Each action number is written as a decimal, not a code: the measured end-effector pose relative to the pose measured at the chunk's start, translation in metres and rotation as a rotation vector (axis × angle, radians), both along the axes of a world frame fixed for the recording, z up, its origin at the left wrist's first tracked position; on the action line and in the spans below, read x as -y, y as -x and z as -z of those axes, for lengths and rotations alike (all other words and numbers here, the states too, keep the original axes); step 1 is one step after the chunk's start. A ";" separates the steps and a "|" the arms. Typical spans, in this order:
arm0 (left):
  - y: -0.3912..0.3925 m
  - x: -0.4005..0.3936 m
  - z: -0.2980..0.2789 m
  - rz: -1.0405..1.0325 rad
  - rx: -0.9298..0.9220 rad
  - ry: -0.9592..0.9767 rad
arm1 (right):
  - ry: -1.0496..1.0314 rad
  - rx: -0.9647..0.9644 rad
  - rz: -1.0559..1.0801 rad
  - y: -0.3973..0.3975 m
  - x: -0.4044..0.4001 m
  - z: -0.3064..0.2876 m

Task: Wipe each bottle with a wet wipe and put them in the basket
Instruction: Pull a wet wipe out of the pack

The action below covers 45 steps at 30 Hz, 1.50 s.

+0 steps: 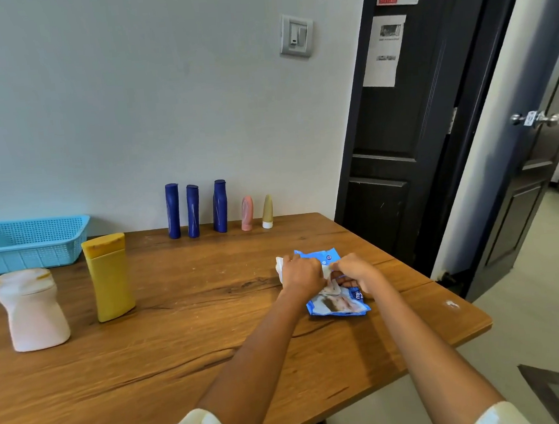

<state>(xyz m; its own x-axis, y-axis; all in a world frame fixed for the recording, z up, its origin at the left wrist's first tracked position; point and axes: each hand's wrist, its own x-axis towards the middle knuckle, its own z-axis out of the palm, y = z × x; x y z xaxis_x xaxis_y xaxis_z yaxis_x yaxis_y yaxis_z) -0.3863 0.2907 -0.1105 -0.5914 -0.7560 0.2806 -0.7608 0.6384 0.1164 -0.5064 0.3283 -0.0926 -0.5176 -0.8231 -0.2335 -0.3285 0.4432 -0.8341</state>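
Both your hands are on the blue wet wipe pack (338,303), near-right part of the worktop (182,355). Left hand (302,274): grip curled, holding a white wipe (280,268) that sticks out on its left side. Right hand (356,269): fingers curled, pinching at the pack's opening; can't tell exactly what it has pinched.

Left of you, mid-depth: pale pink bottle (33,309) and yellow bottle (108,277), both upright, near each other but apart.

Behind them at the far-left edge: light blue basket (32,255), nothing visible inside it from this angle.

Far edge against the wall, a row, all upright, left to right: three dark blue bottles (173,211) (193,211) (220,206), small pink tube (247,213), small tan tube (267,211) standing on its white cap.
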 end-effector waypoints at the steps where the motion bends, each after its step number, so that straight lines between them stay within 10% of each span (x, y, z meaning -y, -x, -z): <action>1: 0.003 0.001 0.000 -0.040 -0.020 -0.029 | 0.014 0.011 -0.013 0.000 -0.001 0.001; 10: -0.010 0.014 -0.004 -0.096 -0.760 -0.659 | 0.095 -0.072 -0.222 0.011 -0.013 0.012; 23: -0.017 0.019 -0.044 -0.012 -1.467 -0.892 | 0.159 -0.536 -0.159 -0.004 -0.005 0.025; 34: -0.030 0.033 -0.032 -0.253 -1.270 -0.799 | 0.106 -0.357 -0.133 -0.003 -0.007 0.022; 38: -0.049 0.037 -0.032 -0.398 -0.665 -0.463 | 0.138 -0.206 -0.101 0.001 -0.005 0.020; 41: -0.052 0.040 -0.025 -0.400 -0.416 -0.614 | 0.063 -0.171 -0.108 0.004 -0.002 0.015; 45: -0.046 0.042 -0.010 -0.325 -0.548 -0.782 | -0.104 -0.261 -0.144 -0.001 0.002 0.004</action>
